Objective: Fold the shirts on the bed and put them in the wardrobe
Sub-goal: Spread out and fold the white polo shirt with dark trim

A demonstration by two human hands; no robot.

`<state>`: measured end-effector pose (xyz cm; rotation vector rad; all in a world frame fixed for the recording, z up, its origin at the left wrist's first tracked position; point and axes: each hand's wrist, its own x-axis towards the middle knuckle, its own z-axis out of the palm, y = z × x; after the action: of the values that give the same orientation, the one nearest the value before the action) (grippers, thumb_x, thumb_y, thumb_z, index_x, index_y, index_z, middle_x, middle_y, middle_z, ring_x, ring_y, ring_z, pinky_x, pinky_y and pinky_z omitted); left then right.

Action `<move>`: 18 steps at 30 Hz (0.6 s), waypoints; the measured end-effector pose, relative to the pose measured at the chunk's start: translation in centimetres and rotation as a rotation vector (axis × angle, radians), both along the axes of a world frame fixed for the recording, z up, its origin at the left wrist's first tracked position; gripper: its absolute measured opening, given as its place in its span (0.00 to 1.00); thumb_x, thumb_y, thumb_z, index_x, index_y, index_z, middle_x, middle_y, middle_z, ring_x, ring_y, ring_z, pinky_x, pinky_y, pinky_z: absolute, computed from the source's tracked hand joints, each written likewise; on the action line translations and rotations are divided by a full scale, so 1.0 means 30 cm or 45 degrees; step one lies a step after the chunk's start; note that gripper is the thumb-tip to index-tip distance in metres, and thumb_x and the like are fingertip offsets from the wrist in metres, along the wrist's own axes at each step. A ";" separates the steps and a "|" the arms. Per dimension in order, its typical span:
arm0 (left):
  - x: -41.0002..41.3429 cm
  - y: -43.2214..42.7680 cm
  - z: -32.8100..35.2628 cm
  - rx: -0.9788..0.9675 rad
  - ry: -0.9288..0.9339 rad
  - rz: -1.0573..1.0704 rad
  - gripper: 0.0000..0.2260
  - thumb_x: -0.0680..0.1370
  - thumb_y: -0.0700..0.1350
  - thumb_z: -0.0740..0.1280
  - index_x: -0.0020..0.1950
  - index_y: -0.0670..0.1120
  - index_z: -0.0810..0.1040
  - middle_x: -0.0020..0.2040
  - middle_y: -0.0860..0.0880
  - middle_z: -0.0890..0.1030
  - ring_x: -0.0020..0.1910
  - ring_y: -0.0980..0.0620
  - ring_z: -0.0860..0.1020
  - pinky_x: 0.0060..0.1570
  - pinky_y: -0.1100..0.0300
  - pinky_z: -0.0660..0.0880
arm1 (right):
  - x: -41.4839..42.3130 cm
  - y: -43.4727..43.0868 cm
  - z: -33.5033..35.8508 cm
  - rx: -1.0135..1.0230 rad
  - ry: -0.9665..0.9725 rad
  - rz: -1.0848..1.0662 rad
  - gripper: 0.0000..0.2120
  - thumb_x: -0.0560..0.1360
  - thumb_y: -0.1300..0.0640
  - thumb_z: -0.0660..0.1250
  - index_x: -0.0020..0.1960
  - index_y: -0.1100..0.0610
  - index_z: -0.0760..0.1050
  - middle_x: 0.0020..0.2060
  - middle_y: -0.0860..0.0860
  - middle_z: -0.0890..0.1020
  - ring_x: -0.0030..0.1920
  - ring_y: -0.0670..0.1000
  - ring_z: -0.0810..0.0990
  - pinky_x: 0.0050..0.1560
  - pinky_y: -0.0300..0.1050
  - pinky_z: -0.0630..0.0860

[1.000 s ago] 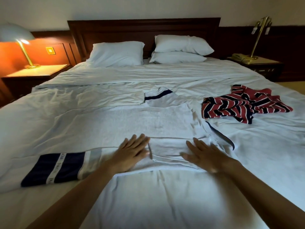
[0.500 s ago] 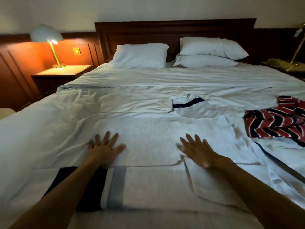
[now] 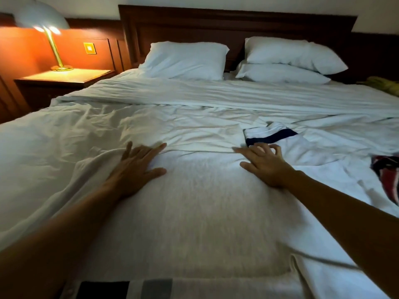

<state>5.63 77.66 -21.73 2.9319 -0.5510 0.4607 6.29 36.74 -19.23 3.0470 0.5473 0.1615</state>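
Note:
A white shirt point(image 3: 205, 212) lies spread flat on the bed point(image 3: 216, 100), with a navy and grey sleeve band point(image 3: 129, 288) at its near edge and a navy-trimmed sleeve point(image 3: 274, 135) at the far right. My left hand point(image 3: 136, 167) presses flat on the shirt's far left edge, fingers spread. At the far right edge, beside the navy trim, rests my right hand point(image 3: 265, 162) with fingers slightly curled. A red, navy and white striped shirt point(image 3: 386, 175) lies crumpled at the right edge of view.
Three white pillows point(image 3: 185, 60) lean against the dark wooden headboard point(image 3: 216, 24). A lit brass lamp point(image 3: 51, 39) stands on the nightstand point(image 3: 64, 76) at the left. The wardrobe is out of view.
Both hands have slid away from me along the white shirt, from its near part to its far edge, and spread wider. The view has moved forward over the bed.

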 end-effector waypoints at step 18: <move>-0.363 0.058 0.138 0.489 -0.448 -0.353 0.11 0.71 0.43 0.58 0.51 0.48 0.75 0.41 0.43 0.84 0.36 0.43 0.84 0.36 0.53 0.82 | -0.494 -0.247 0.252 -0.672 0.064 -0.471 0.17 0.82 0.45 0.59 0.62 0.53 0.76 0.57 0.49 0.80 0.57 0.51 0.81 0.50 0.44 0.74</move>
<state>-5.26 79.39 -17.58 3.0583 -1.1930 0.9340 -8.52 29.34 -11.67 2.5736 0.0074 -0.0655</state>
